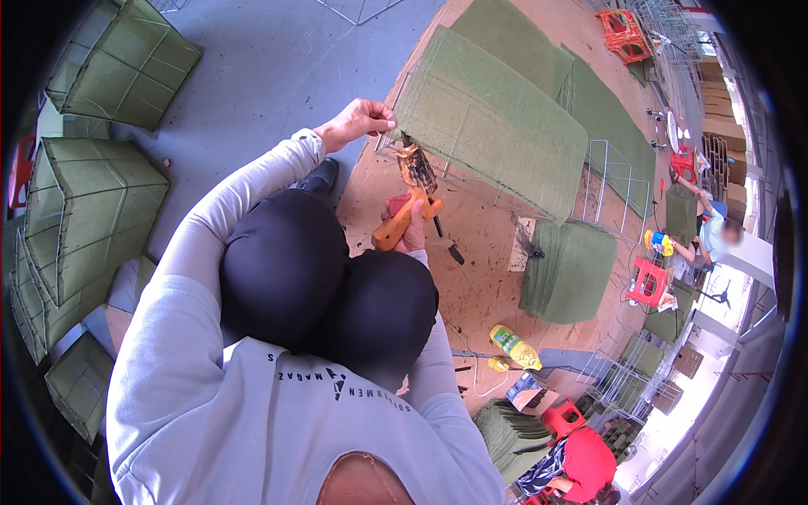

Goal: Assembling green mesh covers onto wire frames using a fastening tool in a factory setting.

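Observation:
My right hand [413, 229] is wrapped round the handle of an orange glue gun [402, 217], whose front part is caked with dark residue. Its nozzle points away from me, close to the near left corner of a green mesh sheet [497, 126]. With thumb and fingers pinched together, my left hand [364, 123] is closed at that same corner, just left of the nozzle. Thin wire frame [497, 195] shows along the sheet's lower edge. The fingertips partly hide what they grip.
Stacked green sheets [568, 273] lie on the brown board [471, 295], with a yellow bottle [515, 346] nearer me. Green wire-framed boxes [97, 202] stand at the left. Red stools [648, 282] and a wire frame [619, 181] are rightward. Two other people sit at the right and lower right.

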{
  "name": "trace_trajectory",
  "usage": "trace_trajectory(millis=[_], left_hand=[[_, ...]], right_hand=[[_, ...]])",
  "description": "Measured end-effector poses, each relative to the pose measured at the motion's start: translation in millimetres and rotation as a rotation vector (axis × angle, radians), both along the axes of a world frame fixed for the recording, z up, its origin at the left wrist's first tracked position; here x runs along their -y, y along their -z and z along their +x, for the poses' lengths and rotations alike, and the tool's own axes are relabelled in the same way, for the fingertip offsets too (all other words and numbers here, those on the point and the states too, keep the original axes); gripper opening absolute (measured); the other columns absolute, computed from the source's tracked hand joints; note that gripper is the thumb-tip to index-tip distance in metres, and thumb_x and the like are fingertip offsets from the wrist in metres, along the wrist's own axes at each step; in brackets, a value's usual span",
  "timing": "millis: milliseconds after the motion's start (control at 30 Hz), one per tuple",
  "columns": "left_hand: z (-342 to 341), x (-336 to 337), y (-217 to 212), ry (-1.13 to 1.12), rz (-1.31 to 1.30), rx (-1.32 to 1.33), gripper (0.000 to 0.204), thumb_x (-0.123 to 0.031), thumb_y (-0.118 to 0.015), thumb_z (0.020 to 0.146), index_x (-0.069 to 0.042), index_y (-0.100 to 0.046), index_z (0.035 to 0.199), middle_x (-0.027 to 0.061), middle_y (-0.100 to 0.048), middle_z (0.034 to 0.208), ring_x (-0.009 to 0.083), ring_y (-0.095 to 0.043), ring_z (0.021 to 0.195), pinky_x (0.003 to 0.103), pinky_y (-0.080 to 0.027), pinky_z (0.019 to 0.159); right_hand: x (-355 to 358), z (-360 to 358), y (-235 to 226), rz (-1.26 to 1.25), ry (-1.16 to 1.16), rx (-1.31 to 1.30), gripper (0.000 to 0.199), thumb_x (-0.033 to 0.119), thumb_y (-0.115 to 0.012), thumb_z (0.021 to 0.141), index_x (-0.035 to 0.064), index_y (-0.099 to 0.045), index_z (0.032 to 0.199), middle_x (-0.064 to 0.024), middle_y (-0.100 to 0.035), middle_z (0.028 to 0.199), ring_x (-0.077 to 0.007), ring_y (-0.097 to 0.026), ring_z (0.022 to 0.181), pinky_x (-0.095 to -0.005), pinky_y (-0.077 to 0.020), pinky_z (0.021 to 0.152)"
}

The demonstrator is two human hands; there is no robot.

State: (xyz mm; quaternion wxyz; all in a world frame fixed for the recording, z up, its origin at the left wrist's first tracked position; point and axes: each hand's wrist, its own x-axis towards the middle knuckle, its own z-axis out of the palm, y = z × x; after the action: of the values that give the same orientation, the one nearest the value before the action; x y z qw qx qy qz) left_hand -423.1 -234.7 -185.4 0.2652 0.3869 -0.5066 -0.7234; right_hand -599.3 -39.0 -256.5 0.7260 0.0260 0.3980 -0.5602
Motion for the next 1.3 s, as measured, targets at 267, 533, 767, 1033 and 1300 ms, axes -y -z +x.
trace_trajectory(millis=[267,533,767,1033,1300], left_hand=[[-1.9,-2.1,5.0,-0.024,0.035,-0.066,0.007,-0.013,-0.059,0.083,-0.007,-0.057,0.081,-0.0043,-0.056,0.074,0.0047,-0.053,0.071,0.021,-0.045,0.070],[-2.4,-3.0,1.6,-0.051,0.060,-0.052,0.009,-0.012,-0.057,0.084,-0.008,-0.054,0.078,-0.0022,-0.057,0.071,0.0060,-0.057,0.067,0.020,-0.047,0.065],[-2.5,-2.8,3.0,-0.050,0.079,-0.063,0.009,-0.013,-0.057,0.085,-0.008,-0.054,0.079,-0.0019,-0.057,0.072,0.0066,-0.057,0.068,0.021,-0.048,0.065],[-2.8,-1.9,5.9,-0.041,0.069,-0.068,0.009,-0.013,-0.056,0.085,-0.008,-0.054,0.078,-0.0017,-0.057,0.073,0.0070,-0.057,0.068,0.021,-0.048,0.066],[-3.4,-2.1,5.0,-0.044,0.075,-0.065,0.010,-0.013,-0.056,0.086,-0.008,-0.053,0.078,-0.0023,-0.056,0.073,0.0073,-0.058,0.069,0.021,-0.048,0.066]], right_hand=[[15.3,13.7,-35.0,0.103,0.015,-0.074,0.048,0.058,-0.046,0.081,0.0132,-0.051,0.097,-0.0033,-0.055,0.072,-0.0161,-0.053,0.058,-0.0282,-0.0474,0.053],[13.9,13.5,-38.5,0.119,0.030,-0.040,0.043,0.058,-0.046,0.081,0.0164,-0.050,0.091,-0.0007,-0.052,0.067,-0.0151,-0.051,0.054,-0.0267,-0.0451,0.049],[8.6,9.1,-28.6,0.120,0.069,0.021,0.042,0.058,-0.048,0.080,0.0184,-0.051,0.091,-0.0004,-0.052,0.070,-0.0152,-0.050,0.053,-0.0267,-0.0447,0.049],[3.0,3.1,-25.8,0.170,0.156,-0.020,0.048,0.060,-0.053,0.076,0.0134,-0.052,0.088,-0.0007,-0.048,0.064,-0.0139,-0.049,0.054,-0.0264,-0.0442,0.049],[-0.8,-1.8,-22.9,0.116,0.170,-0.003,0.041,0.056,-0.051,0.080,0.0164,-0.050,0.091,-0.0016,-0.052,0.074,-0.0158,-0.048,0.054,-0.0266,-0.0436,0.049]])
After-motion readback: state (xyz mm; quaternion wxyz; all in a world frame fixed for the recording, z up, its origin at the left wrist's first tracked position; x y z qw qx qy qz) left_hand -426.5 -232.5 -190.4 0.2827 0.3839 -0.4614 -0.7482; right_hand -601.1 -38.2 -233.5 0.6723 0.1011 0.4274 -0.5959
